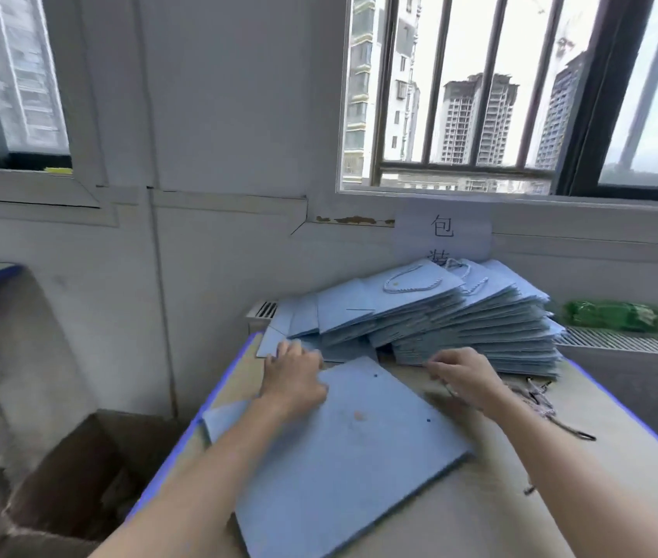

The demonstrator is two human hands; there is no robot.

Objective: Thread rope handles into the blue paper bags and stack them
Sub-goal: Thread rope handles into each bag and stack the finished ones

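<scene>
**Bags and rope on a worktable by the window**

Walls of pale, scuffed panelling fill the room beyond the hands, with a barred window point(480, 94) high to the right showing tower blocks and a second window point(9, 82) far to the left. Below both forearms lies the worktable point(520, 497), tan-topped with a blue edge. Left of the left arm, down on the floor, sits an open cardboard box point(77, 477). Just beyond both hands rises a leaning stack of blue paper bags point(460, 324), the top ones already fitted with a white rope handle point(411, 281). Between the hands lies one flat blue bag point(351, 445), its punched holes showing. A green plastic bottle point(621, 316) lies well beyond the right hand on a vent grille. The left hand point(295, 376) rests on the flat bag's far corner, fingers curled at its edge. The right hand point(464, 376) hovers beside the stack, fingers bent; whether it pinches anything I cannot tell. Loose rope pieces point(540, 400) lie just right of it.
</scene>
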